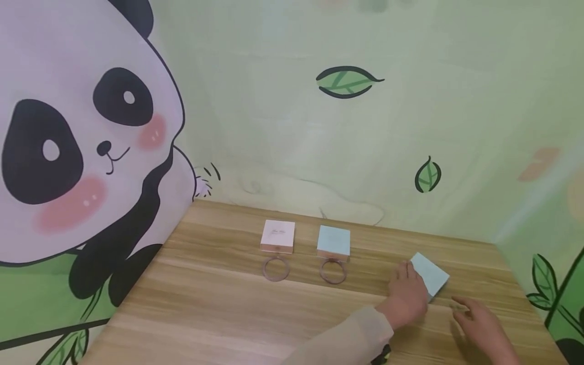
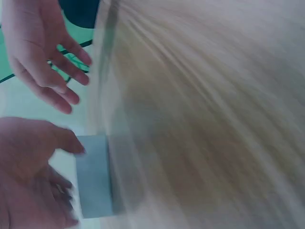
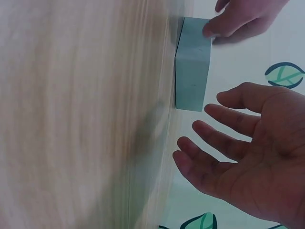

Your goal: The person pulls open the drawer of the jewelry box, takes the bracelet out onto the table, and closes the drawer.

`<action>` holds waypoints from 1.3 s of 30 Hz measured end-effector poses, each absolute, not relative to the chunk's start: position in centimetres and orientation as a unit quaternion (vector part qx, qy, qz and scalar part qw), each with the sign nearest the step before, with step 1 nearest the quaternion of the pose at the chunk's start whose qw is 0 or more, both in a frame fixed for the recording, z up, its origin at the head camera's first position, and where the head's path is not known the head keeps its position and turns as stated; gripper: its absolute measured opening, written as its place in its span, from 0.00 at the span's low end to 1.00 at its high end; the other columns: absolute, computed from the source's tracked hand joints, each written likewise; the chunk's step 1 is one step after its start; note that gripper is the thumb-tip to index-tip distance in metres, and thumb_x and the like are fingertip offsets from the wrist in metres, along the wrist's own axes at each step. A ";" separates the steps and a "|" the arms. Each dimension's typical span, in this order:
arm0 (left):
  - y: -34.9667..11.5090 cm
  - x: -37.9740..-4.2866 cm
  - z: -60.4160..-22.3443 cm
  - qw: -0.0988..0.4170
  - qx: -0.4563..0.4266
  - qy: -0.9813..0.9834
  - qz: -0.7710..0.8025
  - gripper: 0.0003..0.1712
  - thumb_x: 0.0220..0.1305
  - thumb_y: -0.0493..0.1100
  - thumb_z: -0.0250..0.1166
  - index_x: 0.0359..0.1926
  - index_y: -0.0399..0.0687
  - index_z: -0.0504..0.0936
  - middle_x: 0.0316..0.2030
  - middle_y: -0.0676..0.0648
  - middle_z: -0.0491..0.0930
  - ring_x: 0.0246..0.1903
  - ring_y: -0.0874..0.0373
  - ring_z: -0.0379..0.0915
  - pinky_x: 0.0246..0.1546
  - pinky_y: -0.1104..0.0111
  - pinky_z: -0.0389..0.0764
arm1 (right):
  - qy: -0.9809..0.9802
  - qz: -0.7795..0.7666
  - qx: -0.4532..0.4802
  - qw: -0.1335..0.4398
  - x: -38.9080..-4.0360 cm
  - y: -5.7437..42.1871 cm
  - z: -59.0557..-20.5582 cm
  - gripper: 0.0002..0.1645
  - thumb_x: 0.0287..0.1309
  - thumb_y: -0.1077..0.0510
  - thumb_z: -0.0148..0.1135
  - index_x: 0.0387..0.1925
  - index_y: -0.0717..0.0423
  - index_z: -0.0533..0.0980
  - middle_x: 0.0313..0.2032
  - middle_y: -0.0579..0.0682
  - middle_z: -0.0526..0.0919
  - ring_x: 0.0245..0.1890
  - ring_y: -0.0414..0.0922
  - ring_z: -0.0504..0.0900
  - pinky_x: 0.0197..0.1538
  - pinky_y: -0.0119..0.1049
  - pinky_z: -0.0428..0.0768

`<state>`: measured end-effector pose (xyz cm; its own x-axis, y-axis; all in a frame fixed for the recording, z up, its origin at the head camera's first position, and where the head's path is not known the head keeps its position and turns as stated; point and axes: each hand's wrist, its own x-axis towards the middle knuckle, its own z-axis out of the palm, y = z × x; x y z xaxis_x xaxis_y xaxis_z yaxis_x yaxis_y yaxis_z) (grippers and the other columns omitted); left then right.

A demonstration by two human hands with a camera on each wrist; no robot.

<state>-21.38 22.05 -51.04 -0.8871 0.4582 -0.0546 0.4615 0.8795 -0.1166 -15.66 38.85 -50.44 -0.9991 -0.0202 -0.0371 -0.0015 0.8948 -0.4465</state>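
A light-blue square box lies turned at an angle on the right part of the table. My left hand holds it at its left side; the left wrist view has the thumb against the edge of the box, and the other fingers are partly hidden. In the right wrist view, fingertips of the left hand touch one corner of the box. Just right of the box, my right hand hovers apart from it, fingers spread and loosely bent, palm bare.
Farther left on the wooden table stand a pale pink box and another light-blue box. A thin purplish ring lies before the pink box, a second ring before the blue one. A panda-and-leaf printed backdrop rises behind.
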 end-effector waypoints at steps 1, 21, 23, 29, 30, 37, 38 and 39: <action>22.0 -21.5 -51.2 0.008 0.255 0.965 -0.056 0.42 0.69 0.69 0.56 0.77 0.59 0.62 0.76 0.54 0.56 0.76 0.60 0.50 0.73 0.67 0.59 | 0.973 -0.229 -0.003 0.025 -15.7 38.9 -50.4 0.25 0.71 0.61 0.55 0.59 0.79 0.70 0.56 0.81 0.72 0.49 0.70 0.81 0.49 0.63 0.80; 21.6 -23.9 -53.7 -0.085 0.219 0.972 -0.003 0.22 0.73 0.49 0.61 0.65 0.62 0.69 0.71 0.54 0.66 0.73 0.57 0.57 0.73 0.66 0.60 | 0.966 -0.251 0.022 0.050 -15.3 38.4 -50.3 0.26 0.71 0.61 0.54 0.62 0.78 0.69 0.60 0.80 0.69 0.51 0.70 0.79 0.49 0.59 0.82; 21.0 -24.2 -53.9 -0.091 0.227 0.970 0.013 0.23 0.71 0.46 0.64 0.64 0.62 0.71 0.70 0.56 0.68 0.73 0.57 0.59 0.73 0.66 0.61 | 0.966 -0.250 0.025 0.057 -15.3 38.4 -50.3 0.26 0.71 0.60 0.54 0.62 0.77 0.68 0.60 0.80 0.69 0.52 0.71 0.78 0.48 0.60 0.81; 20.1 -24.7 -53.8 -0.115 0.224 0.966 0.064 0.24 0.64 0.43 0.71 0.60 0.59 0.78 0.63 0.62 0.77 0.69 0.63 0.66 0.71 0.67 0.65 | 0.966 -0.252 0.020 0.059 -15.3 38.6 -50.3 0.26 0.72 0.60 0.53 0.63 0.77 0.68 0.61 0.80 0.69 0.52 0.71 0.78 0.49 0.60 0.82; 20.2 -24.7 -53.7 -0.110 0.221 0.967 0.063 0.24 0.65 0.47 0.71 0.61 0.58 0.77 0.63 0.62 0.77 0.69 0.62 0.66 0.72 0.67 0.63 | 0.966 -0.252 0.018 0.059 -15.3 38.6 -50.3 0.26 0.72 0.60 0.53 0.63 0.77 0.69 0.61 0.80 0.69 0.52 0.71 0.78 0.48 0.60 0.82; 20.9 -24.5 -53.6 -0.098 0.172 0.977 0.074 0.31 0.68 0.68 0.60 0.58 0.51 0.76 0.62 0.53 0.74 0.70 0.56 0.64 0.73 0.66 0.62 | 0.962 -0.267 0.014 0.048 -15.4 38.2 -50.1 0.26 0.72 0.60 0.54 0.63 0.76 0.70 0.61 0.79 0.71 0.52 0.70 0.79 0.47 0.58 0.83; 21.0 -24.5 -53.6 -0.098 0.167 0.979 0.071 0.32 0.67 0.69 0.60 0.58 0.51 0.75 0.62 0.52 0.73 0.70 0.56 0.64 0.73 0.66 0.62 | 0.962 -0.270 0.012 0.044 -15.4 38.0 -50.1 0.25 0.72 0.61 0.54 0.63 0.75 0.70 0.61 0.79 0.71 0.52 0.70 0.79 0.48 0.58 0.83; 21.0 -24.5 -53.6 -0.095 0.165 0.979 0.068 0.31 0.68 0.68 0.60 0.58 0.51 0.75 0.63 0.52 0.72 0.71 0.56 0.63 0.73 0.66 0.61 | 0.961 -0.273 0.008 0.040 -15.4 37.9 -50.1 0.25 0.71 0.61 0.55 0.63 0.75 0.70 0.61 0.79 0.70 0.53 0.70 0.79 0.48 0.58 0.83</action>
<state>-24.47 21.03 -53.60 -0.9276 0.3106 0.2078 0.3363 0.9362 0.1018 -15.37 37.93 -50.10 -0.9966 -0.0066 -0.0820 0.0375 0.8506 -0.5245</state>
